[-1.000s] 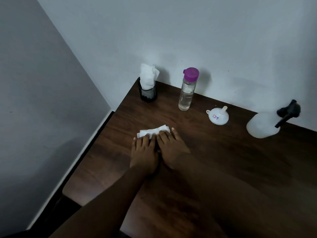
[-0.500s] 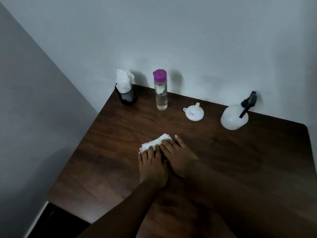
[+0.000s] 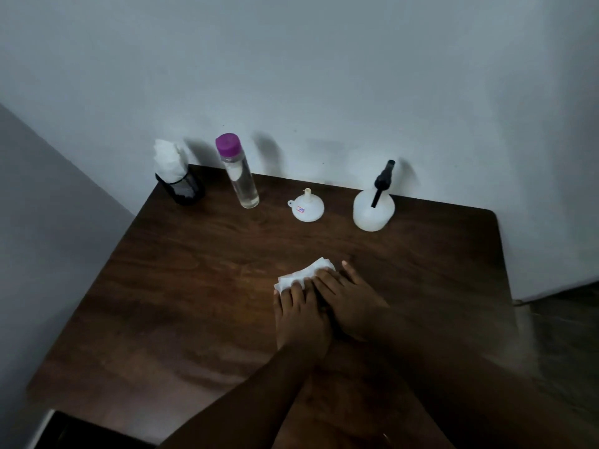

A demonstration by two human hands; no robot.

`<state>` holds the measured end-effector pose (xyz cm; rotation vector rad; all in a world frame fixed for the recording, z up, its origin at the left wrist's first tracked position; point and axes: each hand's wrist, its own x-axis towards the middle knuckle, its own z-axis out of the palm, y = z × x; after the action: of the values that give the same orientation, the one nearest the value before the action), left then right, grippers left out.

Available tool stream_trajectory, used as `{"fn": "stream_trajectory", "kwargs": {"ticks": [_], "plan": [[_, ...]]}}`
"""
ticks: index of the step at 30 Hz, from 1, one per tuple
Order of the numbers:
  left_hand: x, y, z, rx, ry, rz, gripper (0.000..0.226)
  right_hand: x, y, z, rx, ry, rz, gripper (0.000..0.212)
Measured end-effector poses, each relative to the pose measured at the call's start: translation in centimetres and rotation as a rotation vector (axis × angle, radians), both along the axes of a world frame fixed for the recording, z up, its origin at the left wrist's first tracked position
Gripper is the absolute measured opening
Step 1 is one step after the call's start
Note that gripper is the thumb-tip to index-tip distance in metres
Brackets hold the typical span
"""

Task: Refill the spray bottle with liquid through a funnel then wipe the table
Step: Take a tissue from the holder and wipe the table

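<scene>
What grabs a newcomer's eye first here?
Probably the white tissue, bright against the dark wooden table, pressed flat mid-table under the left hand and right hand side by side. Next, the row along the back wall: a black tissue holder, a purple-capped clear bottle, an upturned white funnel and the white spray bottle with its black nozzle.

I see a black holder (image 3: 183, 189) at the back left corner, standing upright with white tissues (image 3: 168, 162) sticking out of its top. Behind it, I see 1 pale wall (image 3: 324, 76) meeting a grey wall (image 3: 48, 205) on the left. At the far right, I can make out dark flooring (image 3: 564, 319).
</scene>
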<state>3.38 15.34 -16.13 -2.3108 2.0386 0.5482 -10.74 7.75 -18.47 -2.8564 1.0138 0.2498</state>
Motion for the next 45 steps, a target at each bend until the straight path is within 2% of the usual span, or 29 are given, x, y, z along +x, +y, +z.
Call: {"fn": "stream_trajectory", "kwargs": {"ticks": [3, 7, 16, 19, 23, 26, 34, 38, 45], "plan": [[-2.5, 0.1, 0.4, 0.024, 0.014, -0.034, 0.085, -2.7, 0.5, 0.2, 0.018, 0.017, -0.034, 0.062], [-5.5, 0.2, 0.1, 0.044, 0.035, -0.069, 0.073, -5.9, 1.4, 0.9, 0.041, 0.039, -0.116, 0.059], [-11.3, 0.0, 0.0, -0.002, 0.047, -0.218, 0.087, -12.4, 3.1, 1.0, 0.075, 0.029, -0.248, 0.063], [-12.5, -0.1, -0.3, 0.002, 0.045, -0.263, 0.083, -13.9, 4.0, 0.5, 0.099, 0.049, -0.292, 0.070], [-13.7, 0.1, -0.9, -0.022, 0.036, -0.330, 0.073, -14.9, 5.2, 0.8, 0.107, 0.024, -0.376, 0.068], [-13.9, 0.4, -0.9, -0.068, 0.039, -0.411, 0.076, -15.4, 6.3, 0.7, 0.104, 0.034, -0.423, 0.072], [-10.4, 0.1, -0.3, 0.015, -0.056, -0.659, 0.082, -12.1, 9.9, 0.5, 0.106, 0.052, -0.591, 0.090], [-8.2, -0.5, -0.2, 0.050, -0.080, -0.744, 0.080, -9.1, 11.5, 0.9, 0.157, -0.002, -0.699, 0.091], [-3.6, -1.7, -0.2, 0.087, -0.087, -0.849, 0.081, -3.4, 11.0, 3.1, 0.240, 0.078, -0.711, 0.090]]}}
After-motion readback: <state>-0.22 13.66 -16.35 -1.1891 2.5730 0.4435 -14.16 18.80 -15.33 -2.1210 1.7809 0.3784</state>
